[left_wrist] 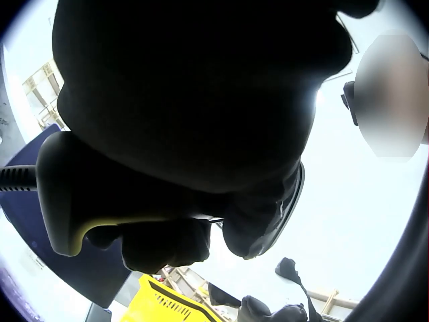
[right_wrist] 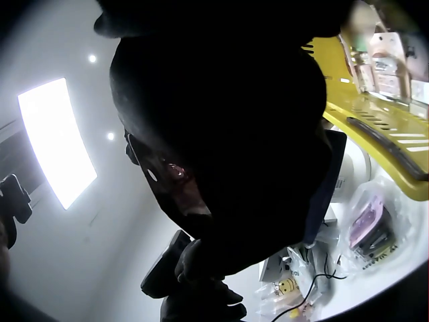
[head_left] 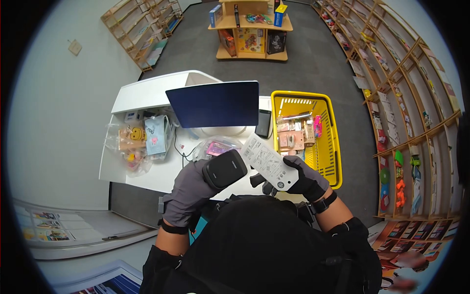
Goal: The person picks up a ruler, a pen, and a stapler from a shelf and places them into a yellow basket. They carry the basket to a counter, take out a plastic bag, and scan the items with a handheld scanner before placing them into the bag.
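Observation:
My gloved left hand point(head_left: 187, 190) grips a black handheld scanner point(head_left: 225, 169), its broad head up beside the card. In the left wrist view the hand point(left_wrist: 194, 87) is a dark shape around the scanner's body point(left_wrist: 60, 194), a ribbed cord running off left. The gloved right hand point(head_left: 309, 180) holds a white printed card package point(head_left: 268, 162) by its lower right end, back side up. In the right wrist view the hand point(right_wrist: 228, 114) hides much of the package point(right_wrist: 181, 194); the left hand point(right_wrist: 201, 302) and scanner point(right_wrist: 162, 267) show below it.
A yellow basket point(head_left: 337, 161) with several packaged items stands right of the monitor point(head_left: 215, 105). A phone point(head_left: 263, 122) lies between them. On the white desk point(head_left: 152, 177) are bagged goods point(head_left: 156, 137) at left and a pink item in plastic point(head_left: 219, 147). Shelves point(head_left: 416, 88) line the right side.

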A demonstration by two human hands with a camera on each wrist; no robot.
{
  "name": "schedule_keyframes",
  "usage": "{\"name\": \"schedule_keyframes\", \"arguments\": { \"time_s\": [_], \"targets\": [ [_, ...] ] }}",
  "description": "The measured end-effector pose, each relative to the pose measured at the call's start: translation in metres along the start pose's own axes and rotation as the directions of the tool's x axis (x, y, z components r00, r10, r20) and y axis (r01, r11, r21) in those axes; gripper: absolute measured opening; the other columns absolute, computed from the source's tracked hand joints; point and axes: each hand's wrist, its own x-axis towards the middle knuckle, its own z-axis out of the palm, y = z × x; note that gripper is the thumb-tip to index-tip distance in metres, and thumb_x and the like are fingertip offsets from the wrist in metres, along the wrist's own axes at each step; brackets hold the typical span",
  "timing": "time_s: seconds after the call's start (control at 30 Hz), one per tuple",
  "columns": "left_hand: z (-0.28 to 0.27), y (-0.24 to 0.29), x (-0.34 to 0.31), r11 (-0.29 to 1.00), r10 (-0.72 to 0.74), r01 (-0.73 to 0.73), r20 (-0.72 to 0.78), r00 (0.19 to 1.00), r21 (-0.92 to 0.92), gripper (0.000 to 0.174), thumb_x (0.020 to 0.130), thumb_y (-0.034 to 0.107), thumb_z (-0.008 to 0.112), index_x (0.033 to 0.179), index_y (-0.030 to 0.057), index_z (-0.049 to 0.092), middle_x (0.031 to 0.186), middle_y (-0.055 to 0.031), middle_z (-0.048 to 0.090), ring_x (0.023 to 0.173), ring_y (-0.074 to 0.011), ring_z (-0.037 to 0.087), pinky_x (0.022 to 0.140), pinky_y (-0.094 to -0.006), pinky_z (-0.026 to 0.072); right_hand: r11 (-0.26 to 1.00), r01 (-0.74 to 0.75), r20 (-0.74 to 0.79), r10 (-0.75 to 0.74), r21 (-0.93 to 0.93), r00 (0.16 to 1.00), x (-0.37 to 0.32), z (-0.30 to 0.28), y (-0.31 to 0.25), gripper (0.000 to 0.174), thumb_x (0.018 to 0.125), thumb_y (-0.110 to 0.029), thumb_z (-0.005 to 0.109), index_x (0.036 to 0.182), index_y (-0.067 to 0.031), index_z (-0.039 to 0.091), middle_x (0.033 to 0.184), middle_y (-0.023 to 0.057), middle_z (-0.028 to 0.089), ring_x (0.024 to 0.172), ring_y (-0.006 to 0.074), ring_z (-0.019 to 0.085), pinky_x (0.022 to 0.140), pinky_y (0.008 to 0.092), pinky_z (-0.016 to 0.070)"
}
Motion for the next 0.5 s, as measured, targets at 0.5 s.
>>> {"name": "schedule_keyframes", "arguments": {
  "time_s": [0.5],
  "targets": [
    [-0.048,-0.127,-0.071,0.953,-0.295,0.275,-0.195,0.935,-0.124,0.046,0.087,0.021,0.087,0.127,0.0025,0.073,0.115,-0.0126,0.080,0.108,-0.0252,0.079,0.093,-0.0375,0.0606,0.999,0.049,-0.279,-0.046,0.004,0.959,0.019,-0.016,0.007,0.084,0.100,-0.057,0.064,0.157,0.0019,0.050,0.130,0.0314,0.071,0.088,0.0324,0.075,0.080,0.0380,0.0621]
  ]
}}
